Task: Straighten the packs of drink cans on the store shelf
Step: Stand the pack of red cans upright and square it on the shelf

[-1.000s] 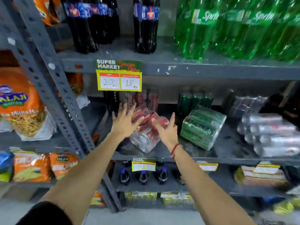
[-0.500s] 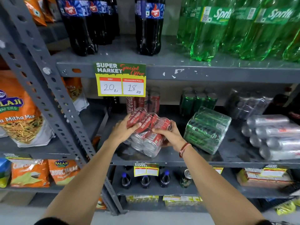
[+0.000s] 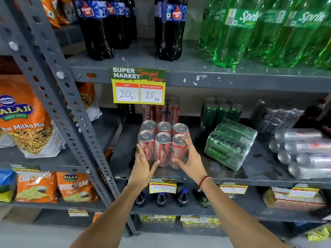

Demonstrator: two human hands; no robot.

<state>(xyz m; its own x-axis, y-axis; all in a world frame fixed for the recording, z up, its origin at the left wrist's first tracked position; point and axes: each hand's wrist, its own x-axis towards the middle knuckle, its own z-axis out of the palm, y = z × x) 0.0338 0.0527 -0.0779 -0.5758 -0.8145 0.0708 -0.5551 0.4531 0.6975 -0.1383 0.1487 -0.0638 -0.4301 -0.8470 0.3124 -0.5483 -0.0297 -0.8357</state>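
both hands grip the red coke 6-pack (image 3: 162, 144), upright on mid shelf (image 3: 250, 173).
l hand (image 3: 143, 167) clasps pack's lower left side, r hand (image 3: 189, 158) wraps right side w/ fingers over a can top. green can pack (image 3: 231, 144) lies tipped just right; silver can pack (image 3: 304, 151) on its side further right. price tag (image 3: 138, 85) hangs above.

- Grey metal shelving (image 3: 250, 81) with chipped paint fills the view.
- A slotted grey upright post (image 3: 59, 97) slants across the left side.
- A pale wall (image 3: 189, 102) shows behind the shelves.
- Light grey floor (image 3: 53, 237) lies below.
- Lighting is dim and even.
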